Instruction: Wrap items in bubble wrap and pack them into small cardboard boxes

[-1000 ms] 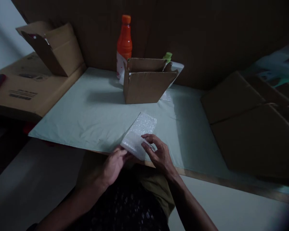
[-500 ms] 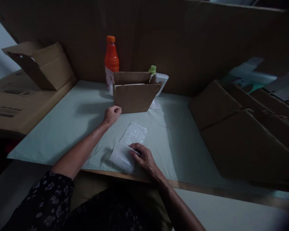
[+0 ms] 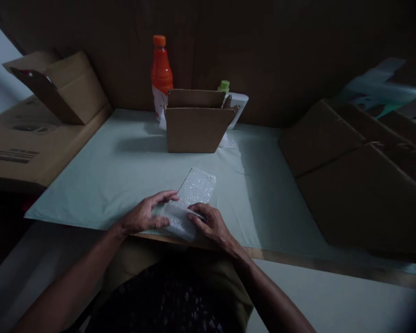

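Observation:
A piece of bubble wrap (image 3: 198,184) lies near the front edge of the cloth-covered table, its lower part raised and folded toward me. My right hand (image 3: 211,224) pinches the wrap at its right side between thumb and fingers. On the left, my left hand (image 3: 149,213) is open, thumb and fingers apart, beside the raised part of the wrap; whether it touches the wrap I cannot tell. Behind the wrap stands a small open cardboard box (image 3: 196,131). Anything inside the wrap cannot be made out.
An orange bottle (image 3: 162,74) and a white container with a green cap (image 3: 240,107) stand behind the box. Larger cartons (image 3: 360,199) flank the right side. Another open box (image 3: 76,90) sits on a flat carton (image 3: 17,148) at left. The pale cloth (image 3: 90,185) covers the table.
My left hand has left the small box's lower left corner, come back toward me and opened beside the bubble wrap. My right hand keeps its pinch. The view has shifted slightly.

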The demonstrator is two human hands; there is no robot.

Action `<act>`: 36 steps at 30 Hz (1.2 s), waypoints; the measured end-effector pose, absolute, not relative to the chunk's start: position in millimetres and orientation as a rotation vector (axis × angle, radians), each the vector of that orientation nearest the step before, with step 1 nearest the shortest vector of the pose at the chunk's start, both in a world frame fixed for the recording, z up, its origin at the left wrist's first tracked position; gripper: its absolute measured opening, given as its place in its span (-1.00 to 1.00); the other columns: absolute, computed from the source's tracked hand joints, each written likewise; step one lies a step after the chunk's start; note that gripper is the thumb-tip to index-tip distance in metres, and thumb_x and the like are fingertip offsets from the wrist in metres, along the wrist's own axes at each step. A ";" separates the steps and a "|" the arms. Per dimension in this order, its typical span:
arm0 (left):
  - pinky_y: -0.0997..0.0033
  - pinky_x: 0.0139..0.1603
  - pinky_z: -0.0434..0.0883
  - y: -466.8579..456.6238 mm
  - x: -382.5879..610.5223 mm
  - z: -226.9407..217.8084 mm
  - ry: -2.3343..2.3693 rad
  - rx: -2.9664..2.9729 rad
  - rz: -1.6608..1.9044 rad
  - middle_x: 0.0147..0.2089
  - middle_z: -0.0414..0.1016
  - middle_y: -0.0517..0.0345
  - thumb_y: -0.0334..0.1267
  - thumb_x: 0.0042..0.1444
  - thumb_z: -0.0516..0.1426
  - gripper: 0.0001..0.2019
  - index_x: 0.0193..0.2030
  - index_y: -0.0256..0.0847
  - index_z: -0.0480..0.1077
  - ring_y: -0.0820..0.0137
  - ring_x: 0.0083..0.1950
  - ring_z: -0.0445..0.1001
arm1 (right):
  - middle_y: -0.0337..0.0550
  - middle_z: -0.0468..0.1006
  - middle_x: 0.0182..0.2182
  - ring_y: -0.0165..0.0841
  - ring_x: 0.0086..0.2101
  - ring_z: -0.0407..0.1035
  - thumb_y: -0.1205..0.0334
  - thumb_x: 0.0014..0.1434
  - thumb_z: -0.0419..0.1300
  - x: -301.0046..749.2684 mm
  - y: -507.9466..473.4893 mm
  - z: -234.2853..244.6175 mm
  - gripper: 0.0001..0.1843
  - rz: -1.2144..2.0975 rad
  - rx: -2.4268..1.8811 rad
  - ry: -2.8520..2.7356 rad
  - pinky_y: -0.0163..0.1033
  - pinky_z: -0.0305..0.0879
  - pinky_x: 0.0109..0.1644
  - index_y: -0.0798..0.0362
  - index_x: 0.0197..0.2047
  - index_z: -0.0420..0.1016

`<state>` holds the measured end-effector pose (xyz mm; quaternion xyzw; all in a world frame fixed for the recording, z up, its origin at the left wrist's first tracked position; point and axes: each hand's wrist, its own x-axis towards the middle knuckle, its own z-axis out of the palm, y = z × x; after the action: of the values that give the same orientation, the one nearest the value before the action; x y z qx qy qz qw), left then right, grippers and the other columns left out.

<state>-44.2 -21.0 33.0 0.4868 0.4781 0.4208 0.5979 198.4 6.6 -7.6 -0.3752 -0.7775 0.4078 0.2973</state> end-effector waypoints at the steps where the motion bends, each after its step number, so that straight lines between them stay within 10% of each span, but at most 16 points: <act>1: 0.37 0.05 0.41 -28.6 -42.7 31.5 1.143 1.169 0.959 0.01 0.62 0.01 -0.35 -0.26 0.43 -0.38 0.06 -0.16 0.57 0.13 0.05 0.51 | -0.14 0.67 -0.23 -0.22 -0.19 0.53 0.02 0.30 0.16 197.0 5.7 -2.5 -0.75 1.109 -0.982 -2.089 -0.10 0.37 0.00 -0.02 -0.18 0.58; 6: 0.49 -0.29 0.34 -33.4 -37.0 14.2 1.297 1.322 0.939 -0.40 0.54 0.19 -0.23 -0.04 0.28 -0.88 -0.34 -0.17 0.60 0.36 -0.33 0.43 | -0.08 0.65 -0.08 -0.19 -0.04 0.51 -0.07 0.29 0.20 186.8 40.9 30.5 -0.63 1.138 -0.964 -2.071 -0.11 0.39 0.04 0.01 -0.04 0.59; 18: 0.50 -0.42 0.18 -42.7 -34.6 -14.6 1.298 1.174 1.090 -0.48 0.35 0.23 -0.09 0.05 0.26 -0.78 -0.33 -0.22 0.54 0.46 -0.44 0.22 | -0.05 0.68 -0.16 -0.24 -0.12 0.56 0.34 0.15 0.27 96.9 220.2 28.2 -0.63 0.893 -1.143 -2.246 -0.18 0.43 0.01 0.15 0.05 0.54; 36: 0.48 -0.23 0.31 -82.3 -1.7 20.5 1.226 1.338 0.986 -0.37 0.49 0.16 -0.20 0.13 0.22 -0.87 -0.33 -0.20 0.54 0.37 -0.30 0.40 | 0.03 0.61 0.06 -0.11 0.09 0.48 0.34 0.09 0.32 201.6 90.9 -12.2 -0.74 0.561 -1.105 -2.392 0.02 0.33 0.24 0.03 -0.10 0.64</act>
<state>-1.7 -82.3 20.5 0.5562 0.5098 0.4098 0.5127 201.6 90.9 -12.2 -0.4001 -0.8657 0.2031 0.2221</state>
